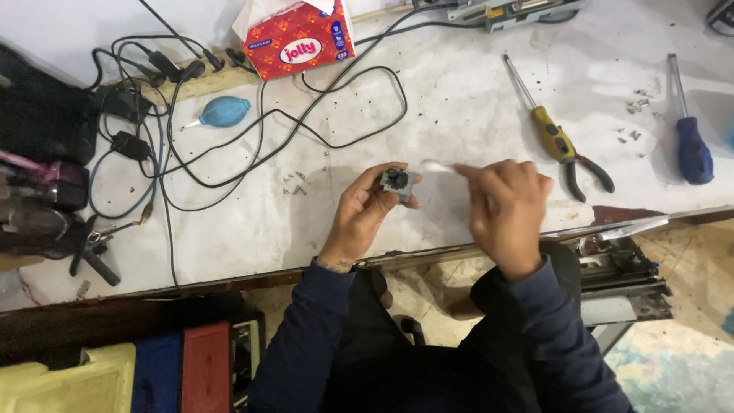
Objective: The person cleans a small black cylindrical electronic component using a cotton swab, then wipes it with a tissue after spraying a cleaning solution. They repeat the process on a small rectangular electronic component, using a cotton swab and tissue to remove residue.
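My left hand [365,213] grips a small grey and black square part [398,181] over the white worktop [459,107]. My right hand [506,208] pinches a thin white swab [439,167], whose tip points left and sits just right of the part. Both hands hover above the table's front edge. Dark blue sleeves cover my forearms.
A red tissue box [300,38], a blue air blower [224,112] and tangled black cables [306,115] lie at the back left. A yellow-handled screwdriver [544,122], pliers [587,174] and a blue-handled screwdriver [692,145] rest on the right. Small screws [294,183] are scattered about.
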